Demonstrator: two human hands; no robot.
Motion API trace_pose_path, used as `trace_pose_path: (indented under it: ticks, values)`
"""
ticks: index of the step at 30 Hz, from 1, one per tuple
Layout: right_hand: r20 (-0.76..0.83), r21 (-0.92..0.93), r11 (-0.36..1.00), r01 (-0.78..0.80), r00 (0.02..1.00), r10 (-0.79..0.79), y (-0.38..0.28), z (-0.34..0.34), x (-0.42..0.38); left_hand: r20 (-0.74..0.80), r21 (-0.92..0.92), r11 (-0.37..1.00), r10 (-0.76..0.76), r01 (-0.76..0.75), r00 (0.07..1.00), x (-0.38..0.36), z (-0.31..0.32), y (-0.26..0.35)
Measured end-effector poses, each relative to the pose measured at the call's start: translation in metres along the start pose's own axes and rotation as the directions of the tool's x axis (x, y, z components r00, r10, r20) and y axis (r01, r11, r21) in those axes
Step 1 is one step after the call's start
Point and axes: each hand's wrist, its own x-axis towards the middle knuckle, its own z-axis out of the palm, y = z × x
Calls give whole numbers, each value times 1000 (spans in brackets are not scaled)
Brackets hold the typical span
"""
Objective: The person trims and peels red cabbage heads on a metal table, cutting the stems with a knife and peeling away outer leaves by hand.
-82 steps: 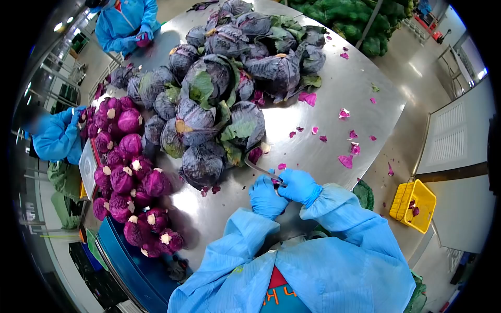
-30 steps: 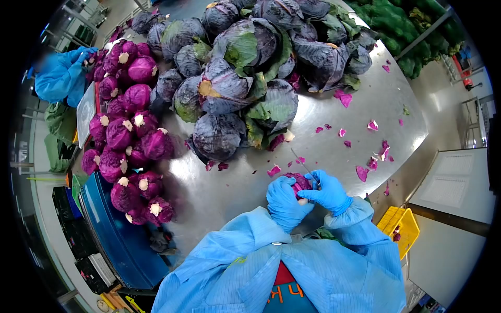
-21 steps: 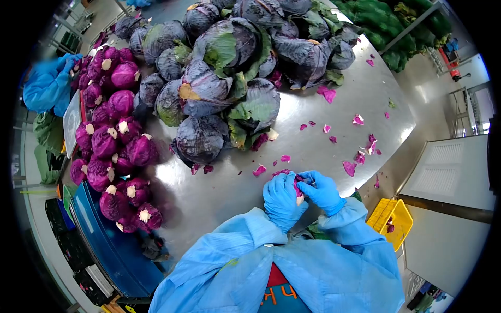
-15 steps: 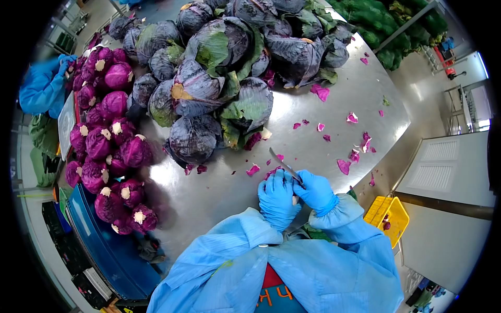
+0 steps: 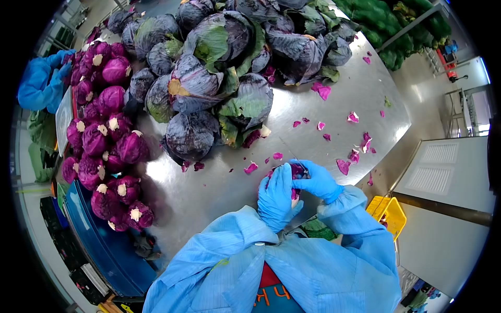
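My left hand (image 5: 275, 197), in a blue glove, is wrapped around the side of a small red cabbage (image 5: 295, 193) close to my body. Its palm and fingers hide most of the head. In my gloved right hand (image 5: 319, 181) is a knife (image 5: 290, 152), its thin blade blurred and pointing up and left past the cabbage. The right fingers also press against the cabbage's right side. Beyond my hands, untrimmed dark cabbages (image 5: 192, 136) with loose outer leaves are heaped on the steel table (image 5: 209, 190).
Peeled purple cabbages (image 5: 131, 148) with pale cut stems are piled at the left above a blue bin (image 5: 104, 245). Leaf scraps (image 5: 343, 166) lie scattered over the table. A yellow basket (image 5: 389, 216) stands at the right. Another person's blue sleeve (image 5: 42, 83) shows far left.
My right hand has turned and shifted slightly right and up, swinging the knife blade. More of the cabbage now shows between my hands.
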Motion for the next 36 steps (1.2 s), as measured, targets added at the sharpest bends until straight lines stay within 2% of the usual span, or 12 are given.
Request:
trace_pose_path:
  ticks: [1, 4, 6, 8, 10, 12, 15, 19, 23, 26, 30, 36]
  values:
    - [-7, 127, 992, 3, 1000, -3, 4, 8, 6, 8, -17, 1000, 6, -6, 1000, -2, 1, -1]
    - [-44, -66, 997, -47, 998, 44, -9, 11, 18, -25, -57, 998, 18, -20, 1000, -7, 1, -2]
    - [-148, -222, 975, 22, 987, -56, -4, 14, 23, -122, -78, 996, 21, -31, 992, -12, 1, 0]
    - [-279, -351, 933, 79, 942, -185, 23, 8, 43, -23, -2, 999, 51, -51, 998, -18, 3, 3]
    - [-515, -593, 804, -30, 782, -351, 33, -26, 62, 30, 100, 988, 113, -115, 993, -28, 6, 6]
    - [-578, -608, 773, -178, 767, -278, 20, -62, 48, 99, 63, 989, 128, -135, 987, -25, -4, 10]
    - [-561, -443, 890, -113, 808, -177, 24, -66, 14, 155, -78, 993, 105, -94, 982, -19, -20, 6]
    - [-135, -163, 966, -199, 975, 178, 12, -8, -43, 175, -122, 992, 62, -41, 983, -12, -24, 4]
    - [-141, 401, 908, -120, 971, 191, 34, 32, -58, 154, -44, 998, 48, -42, 987, -8, -29, 8]
    - [-201, 394, 904, -167, 944, 262, 25, 39, -65, 64, -20, 997, -72, 73, 995, -18, -20, 14]
    - [-386, -137, 990, -21, 922, -34, 26, 47, -73, 53, 43, 994, -103, 100, 993, -21, -13, 16]
    - [-547, -236, 959, -157, 837, 2, 39, -16, -71, 178, 43, 999, 15, -23, 984, -23, -21, 7]
